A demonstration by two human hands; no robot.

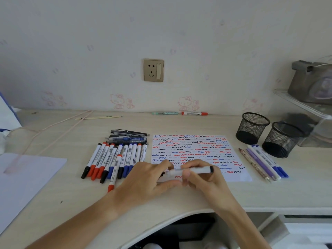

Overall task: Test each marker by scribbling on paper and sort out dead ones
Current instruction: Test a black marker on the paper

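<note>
Supporting everything is the table. A paper covered in red, blue and black scribbles lies at its centre. Left of the paper lies a row of markers; two mesh cups stand to the right. Both hands meet over the paper's near edge: the right hand has its grip clamped on a white marker, held level; the left hand pinches the marker's left end.

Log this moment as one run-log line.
left hand: holds marker | right hand: holds marker | over scribble paper | pile: left of paper
</note>
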